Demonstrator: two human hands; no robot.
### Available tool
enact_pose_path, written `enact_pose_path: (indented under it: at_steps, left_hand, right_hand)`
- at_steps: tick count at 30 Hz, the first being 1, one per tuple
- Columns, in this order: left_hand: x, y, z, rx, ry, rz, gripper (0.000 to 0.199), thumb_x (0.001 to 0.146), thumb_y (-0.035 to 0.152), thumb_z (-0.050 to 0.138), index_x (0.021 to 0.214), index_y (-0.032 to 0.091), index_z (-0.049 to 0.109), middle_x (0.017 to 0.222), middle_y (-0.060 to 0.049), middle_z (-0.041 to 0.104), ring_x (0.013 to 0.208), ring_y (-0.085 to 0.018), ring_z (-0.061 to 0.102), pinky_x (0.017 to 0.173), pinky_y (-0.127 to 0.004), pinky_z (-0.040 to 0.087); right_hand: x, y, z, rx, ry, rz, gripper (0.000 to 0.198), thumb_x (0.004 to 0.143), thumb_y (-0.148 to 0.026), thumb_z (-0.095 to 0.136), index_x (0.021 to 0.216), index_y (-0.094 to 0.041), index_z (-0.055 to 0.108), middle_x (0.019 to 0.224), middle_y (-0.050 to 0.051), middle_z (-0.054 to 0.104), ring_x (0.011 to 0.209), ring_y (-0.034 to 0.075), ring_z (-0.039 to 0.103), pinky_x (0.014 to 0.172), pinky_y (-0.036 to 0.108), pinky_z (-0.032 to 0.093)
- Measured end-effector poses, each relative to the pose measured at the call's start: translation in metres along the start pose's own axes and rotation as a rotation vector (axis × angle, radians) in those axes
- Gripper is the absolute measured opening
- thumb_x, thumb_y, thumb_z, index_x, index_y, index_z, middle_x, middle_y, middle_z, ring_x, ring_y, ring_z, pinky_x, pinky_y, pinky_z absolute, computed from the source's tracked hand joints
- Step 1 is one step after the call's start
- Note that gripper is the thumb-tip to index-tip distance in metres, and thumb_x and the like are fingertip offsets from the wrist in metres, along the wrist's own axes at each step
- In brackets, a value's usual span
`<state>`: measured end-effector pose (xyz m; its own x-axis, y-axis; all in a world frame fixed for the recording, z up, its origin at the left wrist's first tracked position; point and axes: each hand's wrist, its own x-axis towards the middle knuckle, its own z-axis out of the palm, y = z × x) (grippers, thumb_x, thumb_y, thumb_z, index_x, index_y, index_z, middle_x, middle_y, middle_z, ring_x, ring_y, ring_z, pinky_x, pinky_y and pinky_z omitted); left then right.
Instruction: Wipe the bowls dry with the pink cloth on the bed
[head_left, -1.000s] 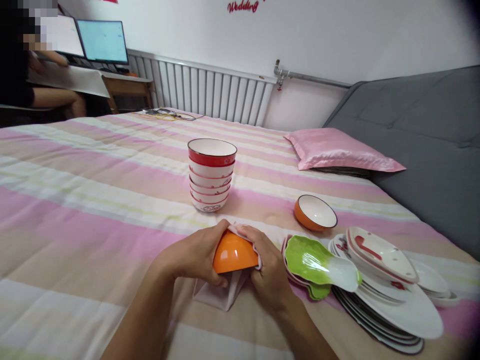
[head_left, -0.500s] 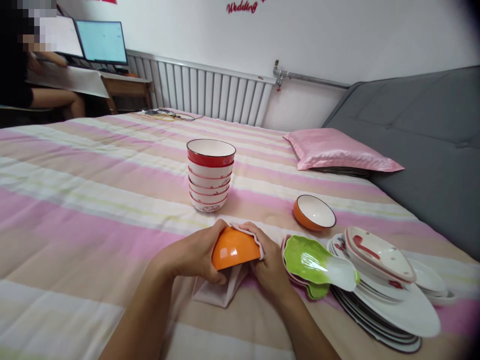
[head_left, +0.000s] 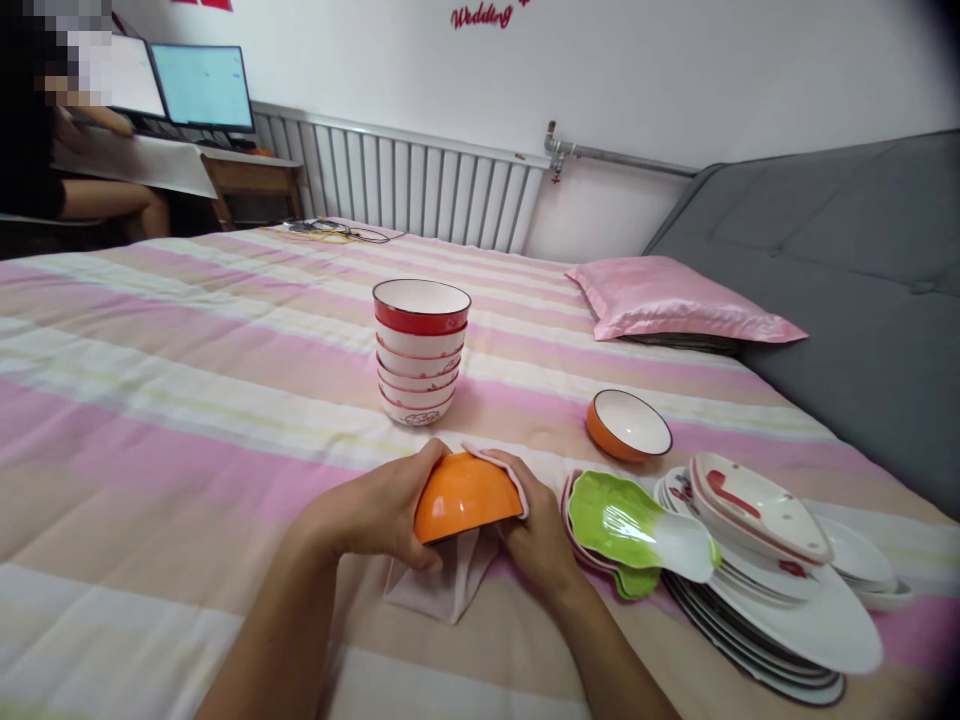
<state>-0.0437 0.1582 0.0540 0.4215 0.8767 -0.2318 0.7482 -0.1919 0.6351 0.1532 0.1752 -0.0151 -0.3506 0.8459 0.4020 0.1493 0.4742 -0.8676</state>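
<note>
Your left hand (head_left: 384,507) and right hand (head_left: 538,530) grip an orange bowl (head_left: 465,495), a pale cloth (head_left: 426,594) at its right side.
Your left clasps its left side; your right holds the cloth against the other. The bowl tilts, orange outside up, over the striped bedspread (head_left: 172,440). Beyond stands a bowl stack (head_left: 418,362); to the right lie a green dish (head_left: 616,515), piled plates (head_left: 832,625) and a second orange bowl (head_left: 628,425).

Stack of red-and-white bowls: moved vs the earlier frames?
No. The stack of red-and-white bowls stands on the same spot of the striped bedspread; its slight image shift matches the pink pillow's.
</note>
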Motion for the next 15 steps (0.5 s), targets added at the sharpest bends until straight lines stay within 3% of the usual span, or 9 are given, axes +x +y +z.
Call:
enact_pose_path:
  at_steps: [8, 15]
  left_hand:
    - [-0.0001, 0.0004, 0.0013, 0.004, -0.016, 0.019, 0.061, 0.052, 0.028, 0.073, 0.098, 0.021, 0.034, 0.092, -0.002, 0.053, 0.08, -0.021, 0.052, 0.065, -0.031, 0.041]
    - [0.0024, 0.0024, 0.0021, 0.003, -0.01, 0.017, 0.059, 0.054, 0.031, 0.071, 0.1, 0.021, 0.036, 0.094, -0.003, 0.053, 0.083, -0.023, 0.052, 0.067, -0.032, 0.042]
  right_hand:
    - [-0.005, -0.0055, 0.0023, -0.156, -0.006, -0.173, 0.054, 0.076, -0.004, 0.044, 0.123, -0.027, 0.054, 0.131, 0.002, 0.054, 0.124, 0.019, 0.046, 0.107, 0.039, 0.035]
    - [-0.0015, -0.0051, -0.001, -0.158, -0.005, -0.133, 0.056, 0.073, -0.003, 0.048, 0.124, -0.025, 0.053, 0.128, 0.003, 0.057, 0.121, 0.02, 0.05, 0.106, 0.039, 0.038]
